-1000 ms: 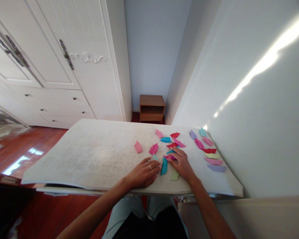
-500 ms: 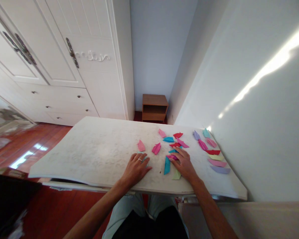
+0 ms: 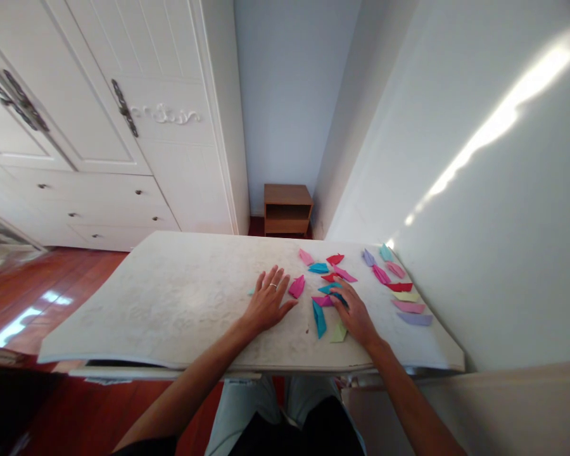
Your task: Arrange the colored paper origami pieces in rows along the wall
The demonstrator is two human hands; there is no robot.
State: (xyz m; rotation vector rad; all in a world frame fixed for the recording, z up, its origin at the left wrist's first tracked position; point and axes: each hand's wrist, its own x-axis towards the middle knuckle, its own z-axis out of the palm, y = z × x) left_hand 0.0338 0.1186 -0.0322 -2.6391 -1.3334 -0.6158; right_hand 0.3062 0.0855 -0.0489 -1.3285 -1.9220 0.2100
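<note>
My left hand (image 3: pixel 268 299) lies flat on the white table with its fingers spread, hiding most of whatever is under it. A pale teal tip (image 3: pixel 251 292) of folded paper peeks out on its left. To its right, apart from the fingers, is a magenta folded paper boat (image 3: pixel 297 286). Over a blue paper boat (image 3: pixel 329 289), my right hand (image 3: pixel 355 311) rests with bent fingers apart. Close by its thumb are another magenta boat (image 3: pixel 321 301) and an upright-lying blue one (image 3: pixel 319 318). A light green boat (image 3: pixel 339 332) sits beside the right palm.
Several more boats, pink (image 3: pixel 306 256), blue (image 3: pixel 318 268) and red (image 3: pixel 335 259), lie farther back. Along the table's right side, by the wall, runs a row with a lilac boat (image 3: pixel 415 318) at its near end. A white wardrobe (image 3: pixel 171 171) and brown nightstand (image 3: pixel 288 194) stand beyond the table (image 3: pixel 171 297).
My left hand has slid forward and flattened, now covering where the light pink boat lay. The right hand's fingers have shifted slightly, uncovering more of the magenta boat. The view has turned a little right.
</note>
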